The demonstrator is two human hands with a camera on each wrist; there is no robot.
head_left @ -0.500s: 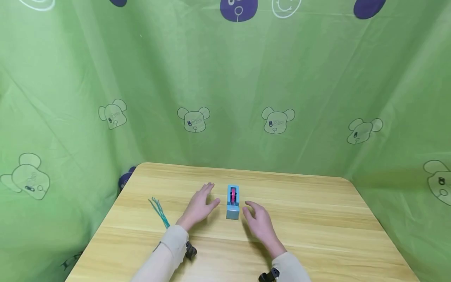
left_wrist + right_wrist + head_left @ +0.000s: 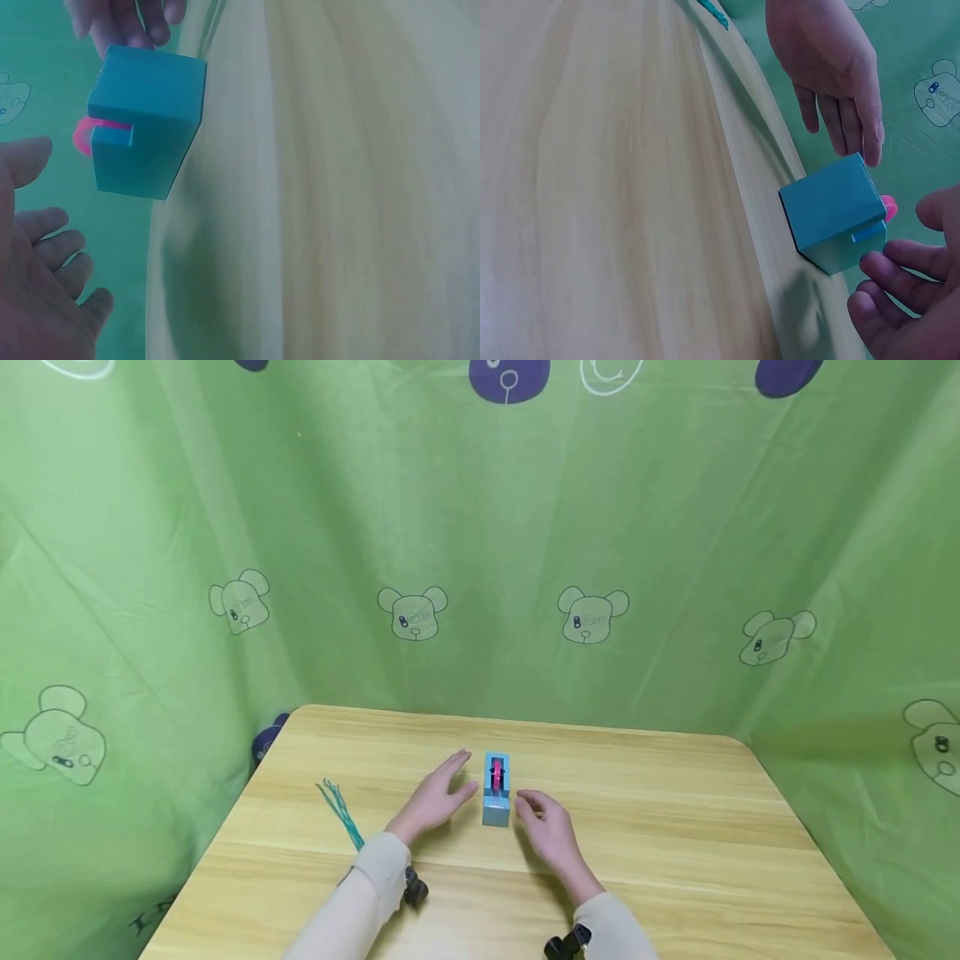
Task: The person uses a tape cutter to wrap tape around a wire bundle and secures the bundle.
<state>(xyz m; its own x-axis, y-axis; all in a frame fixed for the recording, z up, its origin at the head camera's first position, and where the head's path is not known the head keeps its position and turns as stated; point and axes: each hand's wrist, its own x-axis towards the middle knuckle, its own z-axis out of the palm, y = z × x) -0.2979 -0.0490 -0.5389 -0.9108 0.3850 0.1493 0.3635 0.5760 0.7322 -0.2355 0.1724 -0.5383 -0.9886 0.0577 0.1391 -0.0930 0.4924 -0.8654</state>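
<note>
A blue tape dispenser (image 2: 496, 812) with a pink tape roll (image 2: 497, 775) in its slot stands upright on the wooden table, between the two hands. On its left side is my left hand (image 2: 435, 797), fingers extended and thumb apart, holding nothing. My right hand (image 2: 549, 828) is close on the right side, its fingers loosely bent and free of any object. In the left wrist view the dispenser (image 2: 150, 120) shows its front and side, with the pink roll poking out. The right wrist view has the right fingertips (image 2: 877, 266) right at the dispenser's side.
A bundle of teal strings (image 2: 341, 814) lies on the table (image 2: 675, 827) left of the left forearm, partly hidden by the sleeve. Behind and around the table hangs a green curtain (image 2: 495, 510) printed with bear heads. A small black camera sits on each wrist.
My left hand has moved a little right, nearer the dispenser. The right hand has shifted slightly and its fingers have drawn closer together. The dispenser stays in place.
</note>
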